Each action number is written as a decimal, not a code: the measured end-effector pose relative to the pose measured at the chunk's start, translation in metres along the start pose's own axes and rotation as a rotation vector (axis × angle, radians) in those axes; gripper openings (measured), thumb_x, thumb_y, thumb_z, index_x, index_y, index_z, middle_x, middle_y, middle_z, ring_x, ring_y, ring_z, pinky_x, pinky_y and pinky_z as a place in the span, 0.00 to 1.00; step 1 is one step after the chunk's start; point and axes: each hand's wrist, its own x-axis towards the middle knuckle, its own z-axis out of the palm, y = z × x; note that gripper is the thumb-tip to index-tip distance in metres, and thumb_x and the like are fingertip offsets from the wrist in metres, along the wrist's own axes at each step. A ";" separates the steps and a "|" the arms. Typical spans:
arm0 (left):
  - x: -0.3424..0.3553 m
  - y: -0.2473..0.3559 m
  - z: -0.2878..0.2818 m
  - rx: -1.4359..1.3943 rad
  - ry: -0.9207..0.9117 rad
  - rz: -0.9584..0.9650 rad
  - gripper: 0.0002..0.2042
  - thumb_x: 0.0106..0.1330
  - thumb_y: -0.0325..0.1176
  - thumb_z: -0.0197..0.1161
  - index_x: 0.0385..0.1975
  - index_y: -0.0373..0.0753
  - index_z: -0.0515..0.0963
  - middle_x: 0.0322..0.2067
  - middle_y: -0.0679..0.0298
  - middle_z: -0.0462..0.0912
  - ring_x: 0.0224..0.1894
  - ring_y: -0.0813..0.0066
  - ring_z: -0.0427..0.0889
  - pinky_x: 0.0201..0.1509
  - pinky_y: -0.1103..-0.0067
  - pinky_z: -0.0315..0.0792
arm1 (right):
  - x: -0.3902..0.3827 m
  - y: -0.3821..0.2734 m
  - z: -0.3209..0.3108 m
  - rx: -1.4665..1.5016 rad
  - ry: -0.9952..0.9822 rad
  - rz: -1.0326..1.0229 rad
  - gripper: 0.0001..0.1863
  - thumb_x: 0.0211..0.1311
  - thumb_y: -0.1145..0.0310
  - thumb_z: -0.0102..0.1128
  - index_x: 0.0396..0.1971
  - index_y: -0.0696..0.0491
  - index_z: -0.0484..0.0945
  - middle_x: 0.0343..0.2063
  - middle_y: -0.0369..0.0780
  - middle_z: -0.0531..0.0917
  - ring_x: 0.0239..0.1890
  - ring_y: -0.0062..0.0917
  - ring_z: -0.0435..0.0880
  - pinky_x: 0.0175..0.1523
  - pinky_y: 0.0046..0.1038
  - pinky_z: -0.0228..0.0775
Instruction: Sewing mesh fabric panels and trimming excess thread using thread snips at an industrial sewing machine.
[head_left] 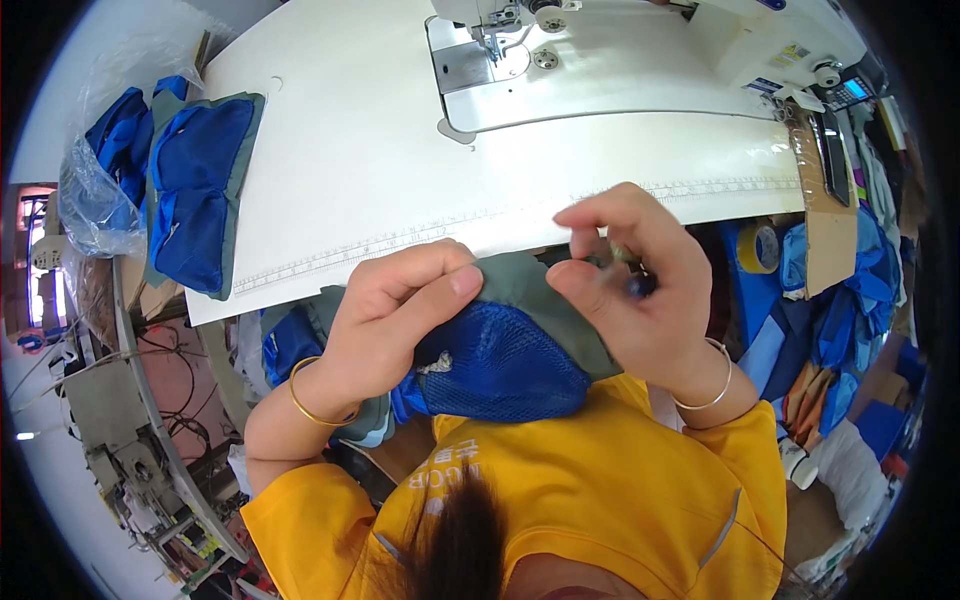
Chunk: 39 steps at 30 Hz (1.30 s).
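Observation:
My left hand [395, 315] grips a piece of blue mesh and grey-green fabric [505, 350] held against my chest, just below the table's near edge. My right hand [630, 285] pinches the grey-green edge of the same piece, with a small dark tool between its fingers. Both wrists wear thin bangles. Much of the fabric is hidden under my hands.
A white sewing table [400, 150] lies ahead with a white sewing machine [640, 50] at the back right. A stack of blue and grey-green pieces [200, 190] sits at the table's left edge. Blue fabric [850, 300] and a tape roll [758, 248] lie at the right.

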 end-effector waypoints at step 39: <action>-0.001 -0.018 -0.005 0.035 -0.143 0.260 0.11 0.51 0.18 0.71 0.36 0.32 0.81 0.33 0.64 0.80 0.38 0.76 0.75 0.44 0.82 0.67 | -0.014 0.003 0.009 0.415 -0.307 0.374 0.07 0.63 0.69 0.67 0.33 0.58 0.81 0.22 0.31 0.76 0.25 0.10 0.68 0.29 0.17 0.59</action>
